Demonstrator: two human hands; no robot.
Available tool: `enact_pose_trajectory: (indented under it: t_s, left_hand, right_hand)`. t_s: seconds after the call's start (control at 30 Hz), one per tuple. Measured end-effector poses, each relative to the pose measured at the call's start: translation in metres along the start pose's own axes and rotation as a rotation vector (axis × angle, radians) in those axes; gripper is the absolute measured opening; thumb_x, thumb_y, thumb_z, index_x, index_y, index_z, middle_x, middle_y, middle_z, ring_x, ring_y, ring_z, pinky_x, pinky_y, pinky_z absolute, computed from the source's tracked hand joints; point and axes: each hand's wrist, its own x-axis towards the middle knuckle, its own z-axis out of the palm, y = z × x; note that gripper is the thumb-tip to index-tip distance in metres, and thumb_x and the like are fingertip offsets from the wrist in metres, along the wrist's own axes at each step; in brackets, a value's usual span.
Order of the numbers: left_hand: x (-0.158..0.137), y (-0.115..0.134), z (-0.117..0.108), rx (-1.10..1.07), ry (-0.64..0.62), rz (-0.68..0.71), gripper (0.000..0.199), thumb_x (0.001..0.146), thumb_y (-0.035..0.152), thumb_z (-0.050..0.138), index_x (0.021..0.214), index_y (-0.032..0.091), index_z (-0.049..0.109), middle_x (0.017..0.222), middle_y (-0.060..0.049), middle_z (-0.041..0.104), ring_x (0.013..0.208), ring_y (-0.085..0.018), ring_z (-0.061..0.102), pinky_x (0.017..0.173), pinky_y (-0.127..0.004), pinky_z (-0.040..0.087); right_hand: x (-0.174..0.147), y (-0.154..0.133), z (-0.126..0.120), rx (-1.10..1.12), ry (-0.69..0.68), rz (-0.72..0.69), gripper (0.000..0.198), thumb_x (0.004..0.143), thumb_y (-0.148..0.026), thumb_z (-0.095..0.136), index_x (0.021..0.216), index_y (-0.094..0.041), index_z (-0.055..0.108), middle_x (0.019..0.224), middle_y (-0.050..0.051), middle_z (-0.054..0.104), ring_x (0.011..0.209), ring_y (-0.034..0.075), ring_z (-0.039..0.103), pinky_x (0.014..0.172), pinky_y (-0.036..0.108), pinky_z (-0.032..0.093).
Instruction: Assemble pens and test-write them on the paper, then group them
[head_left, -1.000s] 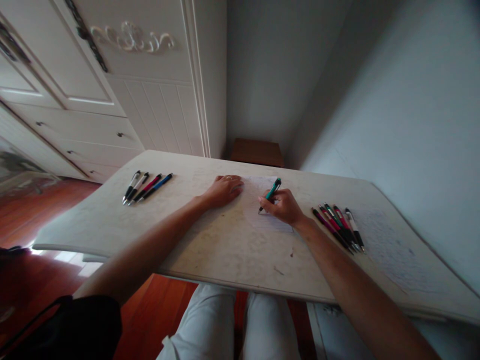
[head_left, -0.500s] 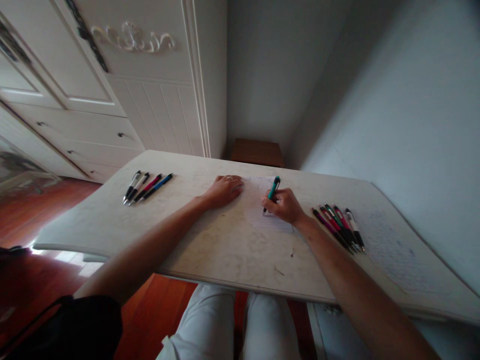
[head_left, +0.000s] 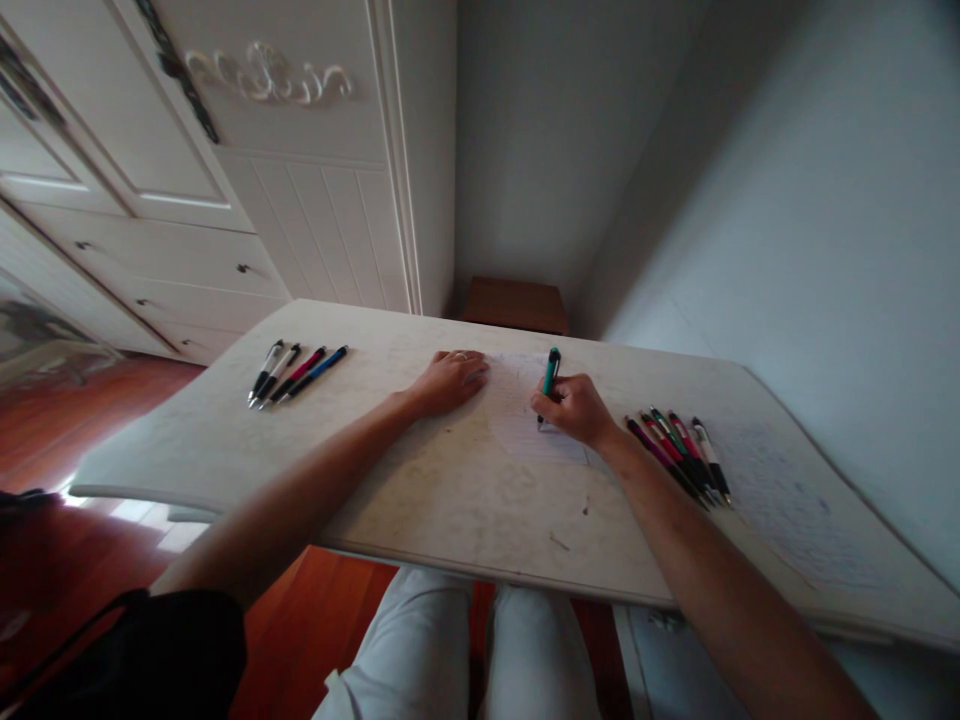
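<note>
A teal pen [head_left: 551, 370] with a dark clip stands nearly upright in my right hand [head_left: 576, 408], whose fingers are closed around its lower part. Its tip meets a lined sheet of paper [head_left: 517, 435] that bears faint writing near the top. My left hand [head_left: 452, 382] lies flat at the sheet's left edge, fingers stretched out, with a ring on one of them. Both forearms rest over the white table [head_left: 450, 500].
Several pens [head_left: 296, 375] lie side by side at the table's left. More pens [head_left: 679, 455] lie right of my right hand, beside a sheet covered with writing [head_left: 795, 510]. Behind the table are a brown wooden box-like piece [head_left: 516, 303] and a white cabinet [head_left: 322, 220].
My right hand has shifted slightly to the right along the line with the teal pen, which now stands a bit more upright. My left hand has stayed in place.
</note>
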Motion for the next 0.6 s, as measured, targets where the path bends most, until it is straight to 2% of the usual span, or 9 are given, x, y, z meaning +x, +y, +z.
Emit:
enact_pose_trajectory:
  t_s: [0.6]
  left_hand:
    - [0.0004,-0.0001,0.0013,-0.006,-0.011,0.001,0.037,0.097,0.035,0.039,0.123,0.02,0.06,0.137,-0.009,0.056,0.127,-0.024,0.05,0.106,-0.042,0.034]
  right_hand:
    - [0.0016,0.0055,-0.0046,-0.041,-0.008,0.039,0.037,0.075,-0.039,0.049,0.046,-0.019,0.038,0.044,-0.002,0.033,0.043,0.01,0.037,0.045,0.025,0.023]
